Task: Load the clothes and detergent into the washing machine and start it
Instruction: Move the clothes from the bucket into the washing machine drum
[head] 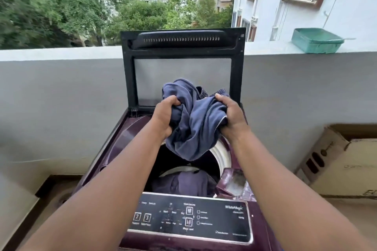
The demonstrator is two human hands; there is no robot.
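Bunched navy-blue cloth garment (193, 122) held above open drum of maroon top-load washing machine (122, 138).

Left hand (165, 117) and right hand (229, 115) both gripping it, fingers curled tight into fabric. Risk: trailing hem snagging on rim, or draping over open detergent drawer (234, 184) near right.

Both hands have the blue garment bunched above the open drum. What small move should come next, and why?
Probably lower the blue garment into the drum and let go. The left hand and right hand both grip it above the opening, the lid stands raised, and dark clothes already lie inside.
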